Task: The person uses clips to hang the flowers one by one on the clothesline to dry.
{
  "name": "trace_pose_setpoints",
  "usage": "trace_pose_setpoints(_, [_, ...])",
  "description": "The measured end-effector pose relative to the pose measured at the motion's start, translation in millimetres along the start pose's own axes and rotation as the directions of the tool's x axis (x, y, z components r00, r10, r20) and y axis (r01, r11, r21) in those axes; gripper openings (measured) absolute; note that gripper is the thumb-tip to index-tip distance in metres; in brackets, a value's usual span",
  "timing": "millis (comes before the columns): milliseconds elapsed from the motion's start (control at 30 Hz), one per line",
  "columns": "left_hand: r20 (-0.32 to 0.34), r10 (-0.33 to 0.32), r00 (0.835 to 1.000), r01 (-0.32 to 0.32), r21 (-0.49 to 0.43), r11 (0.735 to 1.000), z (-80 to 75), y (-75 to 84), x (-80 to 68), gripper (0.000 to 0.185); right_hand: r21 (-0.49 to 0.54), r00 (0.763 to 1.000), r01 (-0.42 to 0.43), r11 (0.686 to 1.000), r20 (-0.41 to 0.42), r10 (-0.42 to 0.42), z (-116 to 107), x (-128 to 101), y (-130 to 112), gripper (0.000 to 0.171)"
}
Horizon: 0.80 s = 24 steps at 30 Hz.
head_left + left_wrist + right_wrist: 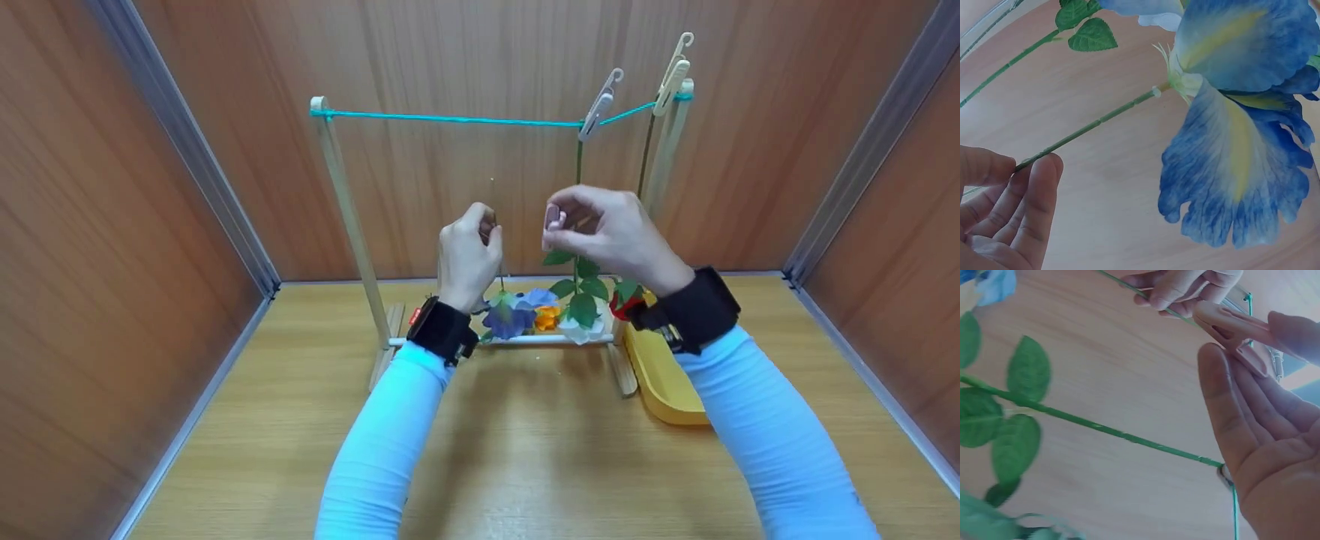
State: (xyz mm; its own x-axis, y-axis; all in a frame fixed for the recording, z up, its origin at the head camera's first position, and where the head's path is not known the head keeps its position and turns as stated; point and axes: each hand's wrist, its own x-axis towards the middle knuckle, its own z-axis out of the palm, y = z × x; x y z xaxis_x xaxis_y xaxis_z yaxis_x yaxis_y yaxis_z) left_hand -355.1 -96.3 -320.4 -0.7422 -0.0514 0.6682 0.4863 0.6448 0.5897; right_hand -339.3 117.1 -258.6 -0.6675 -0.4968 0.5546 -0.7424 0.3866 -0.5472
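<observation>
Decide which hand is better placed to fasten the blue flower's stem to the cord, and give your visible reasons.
Probably the right hand: it already pinches a clothespin, beside the blue flower's stem and below the cord. The left hand is busy pinching that stem upright.

Hidden, cropped and unclear items

Blue flower (1235,140): petals cut by the left wrist view's top and right edges. Left hand (999,208): cropped at that view's lower left corner; its grip on the thin stem (501,270) is too small to read from the head view. Yellow tray (664,379): partly hidden behind the right sleeve. Foreground leaves (1013,433) blurred.
</observation>
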Motion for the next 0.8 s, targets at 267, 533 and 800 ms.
trace_pose_setpoints(267, [0.034, -0.049, 0.998, 0.049, -0.009, 0.999, 2.4, 8.5, 23.0, 0.01, 0.016, 0.994, 0.037, 0.999, -0.1, -0.035, -11, 33, -6, 0.025])
trace_pose_setpoints(533, [0.029, -0.071, 0.997, 0.072, -0.019, 0.997, 3.3, 13.2, 39.4, 0.005, -0.039, 0.987, 0.006, 0.999, -0.162, -0.012, -21, 62, -8, 0.03])
trace_pose_setpoints(800, [-0.001, -0.051, 0.999, 0.051, 0.012, 0.999, 5.9, 14.4, 53.6, 0.004, -0.023, 0.975, -0.016, 1.0, -0.22, 0.01, -29, 81, -10, 0.027])
